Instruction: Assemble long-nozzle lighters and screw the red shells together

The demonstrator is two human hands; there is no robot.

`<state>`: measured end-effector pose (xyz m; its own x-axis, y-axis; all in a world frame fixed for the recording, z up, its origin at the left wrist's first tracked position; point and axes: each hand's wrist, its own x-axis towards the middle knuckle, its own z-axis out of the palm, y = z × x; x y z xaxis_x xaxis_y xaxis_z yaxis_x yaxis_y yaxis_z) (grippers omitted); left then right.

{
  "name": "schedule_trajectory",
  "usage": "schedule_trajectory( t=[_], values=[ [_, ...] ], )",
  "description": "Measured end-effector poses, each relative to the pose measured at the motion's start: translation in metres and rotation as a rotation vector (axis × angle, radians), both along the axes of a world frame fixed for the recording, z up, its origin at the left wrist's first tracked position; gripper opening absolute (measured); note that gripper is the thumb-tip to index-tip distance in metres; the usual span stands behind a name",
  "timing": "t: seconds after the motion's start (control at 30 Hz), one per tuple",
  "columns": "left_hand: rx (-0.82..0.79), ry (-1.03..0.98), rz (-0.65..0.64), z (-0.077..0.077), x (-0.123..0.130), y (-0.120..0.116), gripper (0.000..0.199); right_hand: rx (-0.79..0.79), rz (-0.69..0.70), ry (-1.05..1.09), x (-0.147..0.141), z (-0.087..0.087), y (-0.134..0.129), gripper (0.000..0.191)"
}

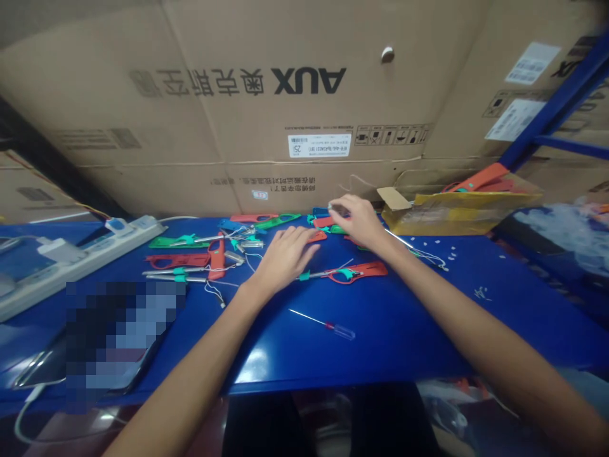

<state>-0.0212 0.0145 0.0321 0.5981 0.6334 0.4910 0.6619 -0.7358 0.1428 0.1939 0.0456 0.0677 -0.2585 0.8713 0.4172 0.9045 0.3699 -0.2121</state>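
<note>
Two bare hands over a blue desk (409, 343), both palm down. Left hand (284, 259): grip looks open, fingers loosely bent and thumb parted from them, right beside an orange-red piece (317, 237) near the back of the desk; cannot tell if it touches. Right hand (356, 219), farther back: grip closed, thumb and fingertips pinching a small dark piece (339, 209) with a pale end — too blurred to identify. The pinched piece is up at the fingertips, in front of the cardboard wall (190, 127) with its inverted AUX print; more red and green parts lie just below that hand.

Between the forearms, a red handle (371, 270) lies flat with a metal rod and teal clip alongside. Nearer the person, a screwdriver (341, 331), clear handle, red collar, shaft pointing left. Left of the left hand, a cluster: red frame (217, 257), green piece (162, 242), metal rods (176, 278) with teal clips and thin white wires.

Far left — white power strip (85, 263) with plugs, then a pixelated device (128, 343) at the front edge. Back right, an open carton (442, 214) with yellow tape holds red parts (485, 179); white scraps (451, 256) lie in front of it.
</note>
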Motion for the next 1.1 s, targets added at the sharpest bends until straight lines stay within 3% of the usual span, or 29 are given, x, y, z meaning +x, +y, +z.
schedule_trajectory(
  t=[0.07,0.13,0.23,0.33,0.4,0.5,0.6,0.7,0.8,0.87,0.93,1.0,1.1],
  values=[
    [-0.055,-0.113,0.014,-0.002,0.009,-0.007,0.044,0.027,0.126,0.095,-0.013,-0.004,-0.025,0.031],
    [-0.103,-0.202,-0.047,-0.007,0.018,-0.014,0.030,0.122,0.373,0.371,-0.018,-0.008,-0.046,0.027],
    [-0.135,-0.334,-0.122,-0.013,0.027,-0.022,0.025,0.183,0.545,0.446,-0.004,-0.013,-0.059,0.024],
    [-0.233,-0.413,-0.122,-0.012,0.031,-0.028,0.018,0.090,0.468,0.475,0.023,-0.019,-0.059,0.025],
    [-0.258,-0.388,-0.147,-0.011,0.033,-0.031,0.026,0.034,0.391,0.548,0.033,-0.025,-0.060,0.023],
    [-0.235,-0.351,-0.177,-0.012,0.036,-0.032,0.040,-0.070,0.347,0.715,0.024,-0.034,-0.070,0.025],
    [-0.217,-0.424,-0.156,-0.017,0.039,-0.030,0.033,-0.126,0.375,0.823,0.007,-0.036,-0.079,0.030],
    [-0.179,-0.414,-0.133,-0.017,0.036,-0.028,0.029,-0.011,0.335,0.678,0.017,-0.025,-0.075,0.032],
    [-0.149,-0.394,-0.101,-0.012,0.031,-0.026,0.030,0.070,0.048,0.355,0.066,-0.010,-0.061,0.036],
    [-0.130,-0.393,-0.080,-0.009,0.029,-0.025,0.030,-0.110,-0.193,0.068,0.110,-0.004,-0.052,0.040],
    [-0.121,-0.392,-0.073,-0.008,0.029,-0.025,0.030,-0.353,-0.299,-0.081,0.151,-0.002,-0.048,0.046],
    [-0.117,-0.383,-0.087,-0.009,0.030,-0.025,0.028,-0.574,-0.297,-0.072,0.181,-0.003,-0.049,0.053],
    [-0.097,-0.366,-0.115,-0.013,0.032,-0.026,0.027,-0.730,-0.200,0.038,0.195,-0.005,-0.054,0.057]
  ],
)
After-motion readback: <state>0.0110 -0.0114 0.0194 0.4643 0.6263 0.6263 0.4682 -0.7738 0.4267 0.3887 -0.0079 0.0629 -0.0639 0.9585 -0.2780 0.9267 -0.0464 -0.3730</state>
